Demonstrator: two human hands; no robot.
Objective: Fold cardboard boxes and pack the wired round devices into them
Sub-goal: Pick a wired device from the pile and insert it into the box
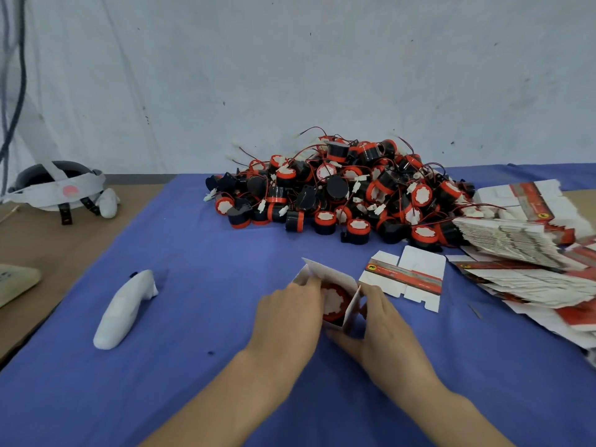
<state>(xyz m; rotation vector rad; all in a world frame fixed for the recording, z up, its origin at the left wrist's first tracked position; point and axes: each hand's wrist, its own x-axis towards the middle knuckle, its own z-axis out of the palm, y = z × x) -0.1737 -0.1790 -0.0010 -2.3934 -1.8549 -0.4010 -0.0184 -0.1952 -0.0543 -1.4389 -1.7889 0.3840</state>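
A small white cardboard box (332,275) stands open on the blue cloth at centre, with a red-and-white round device (335,301) inside it. My left hand (287,314) grips the box's left side, fingers curled at its flap. My right hand (383,330) holds the right side and the right flap. A flat unfolded box blank (406,275) with a red stripe lies just right of the box. A big pile of black-and-red wired round devices (342,191) sits behind, against the wall.
Stacks of flat box blanks (522,253) cover the right side of the table. A white wrapped object (122,311) lies on the blue cloth (193,253) at left. A headset with straps (61,188) rests at far left on the brown tabletop.
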